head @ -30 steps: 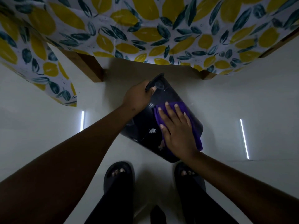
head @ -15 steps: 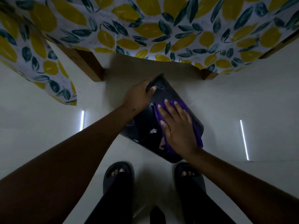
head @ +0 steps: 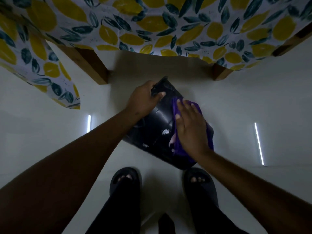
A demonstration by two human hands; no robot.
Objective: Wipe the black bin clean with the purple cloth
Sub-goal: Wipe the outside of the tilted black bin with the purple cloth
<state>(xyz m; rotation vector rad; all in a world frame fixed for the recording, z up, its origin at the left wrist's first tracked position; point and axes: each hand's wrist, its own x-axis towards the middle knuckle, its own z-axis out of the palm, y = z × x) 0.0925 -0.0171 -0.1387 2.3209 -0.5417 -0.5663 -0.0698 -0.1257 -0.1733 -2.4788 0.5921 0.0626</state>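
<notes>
Nearest the camera, two feet in dark sandals (head: 125,183) stand on the pale floor (head: 253,102), toes pointing away. Just beyond the toes the black bin (head: 152,130) lies tilted on the floor, its side turned up, between the feet and the table. White smears (head: 165,132) mark its dark side near the middle.

The right hand (head: 189,127) lies flat and open, palm down, fingers spread and pointing away, pressing the purple cloth (head: 182,155) against the right part of the bin's side. The cloth shows around the hand: a fold past the fingertips, more along the right edge and under the wrist. The hand looks slightly blurred.

The left hand (head: 143,100) is closed over the bin's far end, thumb over the rim, fingers curled around the edge, holding it.

Farther off, two wooden table legs (head: 92,66) stand on the floor, one left and one right of the bin. A tablecloth (head: 152,22) printed with yellow lemons and dark leaves hangs above them, a corner drooping at the left. Thin bright strips (head: 258,142) of light reflect on the floor at both sides.
</notes>
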